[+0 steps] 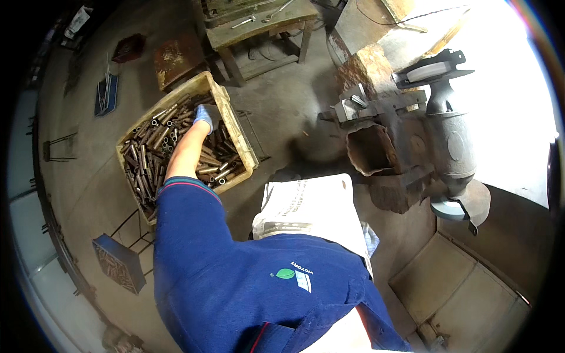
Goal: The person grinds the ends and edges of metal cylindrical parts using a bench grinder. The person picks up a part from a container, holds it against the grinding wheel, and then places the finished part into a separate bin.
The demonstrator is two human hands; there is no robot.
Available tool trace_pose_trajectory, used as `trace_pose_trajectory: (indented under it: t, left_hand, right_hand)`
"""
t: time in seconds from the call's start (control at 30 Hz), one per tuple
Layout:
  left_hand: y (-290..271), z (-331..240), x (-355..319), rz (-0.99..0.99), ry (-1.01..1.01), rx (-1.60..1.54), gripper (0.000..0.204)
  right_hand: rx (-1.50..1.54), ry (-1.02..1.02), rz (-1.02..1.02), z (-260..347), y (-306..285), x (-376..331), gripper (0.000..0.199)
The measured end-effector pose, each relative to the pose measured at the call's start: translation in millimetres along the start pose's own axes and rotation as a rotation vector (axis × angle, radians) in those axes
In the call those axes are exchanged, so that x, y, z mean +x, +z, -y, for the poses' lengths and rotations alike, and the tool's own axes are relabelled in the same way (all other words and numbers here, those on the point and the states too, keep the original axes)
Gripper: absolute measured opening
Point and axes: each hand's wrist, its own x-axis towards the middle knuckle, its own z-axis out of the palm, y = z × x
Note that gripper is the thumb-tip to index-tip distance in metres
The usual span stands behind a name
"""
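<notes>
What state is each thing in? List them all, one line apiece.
Tubes: loose, jumbled together
Crate: open-topped, well filled
Left hand: gloved, inside the crate; grip unclear
White cloth: draped in front
Right hand: gloved, mostly hidden by the cloth; grip unclear
Grinder: upright; running or not, cannot tell
Bench: standing, tools lying on top

Metal tubes (143,159) look dull — the plastic crate (236,125) scuffed and matt.
</notes>
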Motion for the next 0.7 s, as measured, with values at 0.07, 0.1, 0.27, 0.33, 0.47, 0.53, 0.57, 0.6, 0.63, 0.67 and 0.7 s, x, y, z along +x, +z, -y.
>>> trace_pose_trajectory:
  t: [0.07, 0.1, 0.27, 0.33, 0.47, 0.53, 0.57, 0.6, 0.63, 0.67, 0.7]
  left_hand:
    - [-62.4, -8.9, -10.8, -0.026, 0.053, -0.052, 0.017]
    - [-44.0, 11.3, -19.0, -0.004, -0.114, -0.146, 0.018]
    - [-117.0, 23.1, -87.4, -0.276, -0.553, -0.882, 0.027]
    - [-122.7, 16.8, -100.5, -0.415, -0.459, -1.624, 0.016]
    - [-211.4, -43.5, -132.1, -0.462, -0.145, -2.179, 0.012]
    - [-258.8, -82.4, -143.8, -0.293, -0.038, -2.154, 0.021]
    - [-278.7, -108.8, -147.9, -0.255, 0.074, -2.172, 0.024]
    - [-293.7, -125.9, -149.3, -0.202, 0.192, -2.082, 0.026]
    - [-316.3, -142.9, -158.4, -0.008, 0.237, -1.996, 0.026]
    - [-326.3, -164.2, -159.0, 0.045, 0.311, -2.03, 0.027]
    - [-336.9, -185.8, -159.9, 0.094, 0.38, -2.053, 0.028]
  right_hand:
    - [-0.048, 0.002, -0.075, -16.0, -8.1, 0.0, 0.032]
    - [-0.078, -0.004, -0.056, -12.1, -7.2, 3.2, 0.031]
    - [-0.14, -0.054, -0.026, -6.9, -9.9, 3.6, 0.028]
    - [-0.12, -0.126, 0.017, 4.4, -11.5, 7.8, 0.028]
    - [-0.191, -0.421, 0.133, 61.0, 2.1, 13.6, 0.023]
    - [-0.124, -0.48, 0.229, 103.1, 26.8, 11.7, 0.019]
    - [-0.117, -0.519, 0.27, 119.5, 37.9, 9.6, 0.019]
    - [-0.17, -0.605, 0.333, 142.2, 50.2, 1.8, 0.02]
    - [-0.234, -0.741, 0.398, 157.3, 55.0, -0.9, 0.023]
    - [-0.176, -0.756, 0.421, 169.0, 63.3, -7.1, 0.027]
    - [-0.14, -0.753, 0.447, 176.1, 65.7, -11.8, 0.029]
